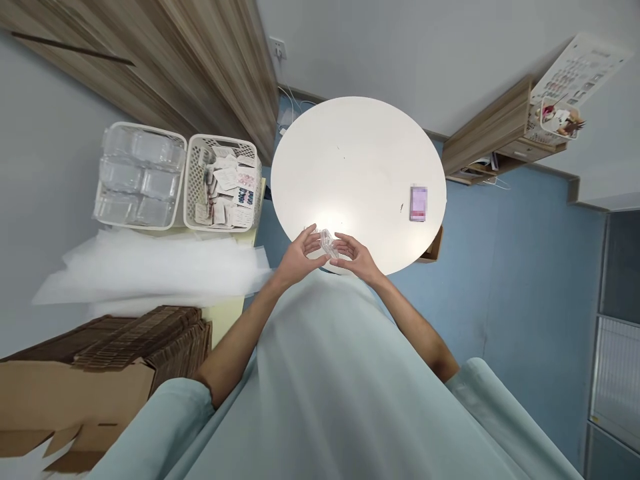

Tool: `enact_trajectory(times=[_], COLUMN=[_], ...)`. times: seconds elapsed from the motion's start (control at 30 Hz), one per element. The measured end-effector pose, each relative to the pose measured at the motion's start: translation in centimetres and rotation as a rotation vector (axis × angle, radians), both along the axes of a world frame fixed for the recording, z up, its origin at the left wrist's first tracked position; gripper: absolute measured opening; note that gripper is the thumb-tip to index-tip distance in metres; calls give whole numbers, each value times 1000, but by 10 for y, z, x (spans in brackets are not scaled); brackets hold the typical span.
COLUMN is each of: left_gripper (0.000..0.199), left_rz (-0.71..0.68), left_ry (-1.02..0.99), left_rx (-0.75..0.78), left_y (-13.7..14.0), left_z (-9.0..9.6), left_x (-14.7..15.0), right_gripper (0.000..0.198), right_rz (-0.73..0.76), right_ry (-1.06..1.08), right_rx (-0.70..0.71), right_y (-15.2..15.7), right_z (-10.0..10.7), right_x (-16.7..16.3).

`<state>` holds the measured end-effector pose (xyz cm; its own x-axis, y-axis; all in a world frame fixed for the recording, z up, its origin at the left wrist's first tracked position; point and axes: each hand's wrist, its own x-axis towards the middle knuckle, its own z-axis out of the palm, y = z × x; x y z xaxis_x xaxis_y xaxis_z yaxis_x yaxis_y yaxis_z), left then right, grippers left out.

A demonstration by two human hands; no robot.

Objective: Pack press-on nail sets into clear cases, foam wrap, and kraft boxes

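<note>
Left hand (pixel 300 258) and right hand (pixel 357 259) brace the clear plastic piece (pixel 327 243), fingers curled around it, likely for steadiness!

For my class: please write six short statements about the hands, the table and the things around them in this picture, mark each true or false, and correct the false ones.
1. A clear plastic item is between the left hand and the right hand. True.
2. The table has a square top. False: its top is rounded.
3. A pink-and-purple pack lies on the table. True.
4. The basket of small packets stands to the right of the table. False: it stands to the left.
5. Brown cardboard is stacked on the person's left. True.
6. The left sleeve is red. False: it is pale blue-green.
</note>
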<state>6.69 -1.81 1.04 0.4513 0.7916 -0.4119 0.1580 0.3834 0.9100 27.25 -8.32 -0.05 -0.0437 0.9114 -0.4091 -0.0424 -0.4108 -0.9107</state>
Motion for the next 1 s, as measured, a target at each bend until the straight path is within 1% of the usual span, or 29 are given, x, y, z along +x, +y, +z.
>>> enact_trajectory(times=[0.33, 0.47, 0.57, 0.77, 0.9, 1.0], left_gripper=[105, 105, 108, 110, 112, 105], left_rz=[-60, -56, -46, -38, -58, -22], left_ry=[55, 68, 70, -13, -102, -119], left_rx=[-34, -60, -87, -137, -174, -187], left_y=[-4, -7, -9, -11, -8, -4], left_z=[10, 8, 2, -8, -5, 0], left_x=[-3, -9, -13, -24, -30, -33], right_gripper=[91, 91, 91, 89, 82, 74], right_rz=[22, 28, 18, 40, 57, 50], right_ry=[120, 130, 145, 172, 154, 128], right_rx=[-72, -102, -122, -140, -122, -108], right_y=[-12, -15, -17, -21, -20, -16], right_z=[-1, -5, -8, -9, -2, 5], right_x=[1, -3, -5, -5, -4, -5])
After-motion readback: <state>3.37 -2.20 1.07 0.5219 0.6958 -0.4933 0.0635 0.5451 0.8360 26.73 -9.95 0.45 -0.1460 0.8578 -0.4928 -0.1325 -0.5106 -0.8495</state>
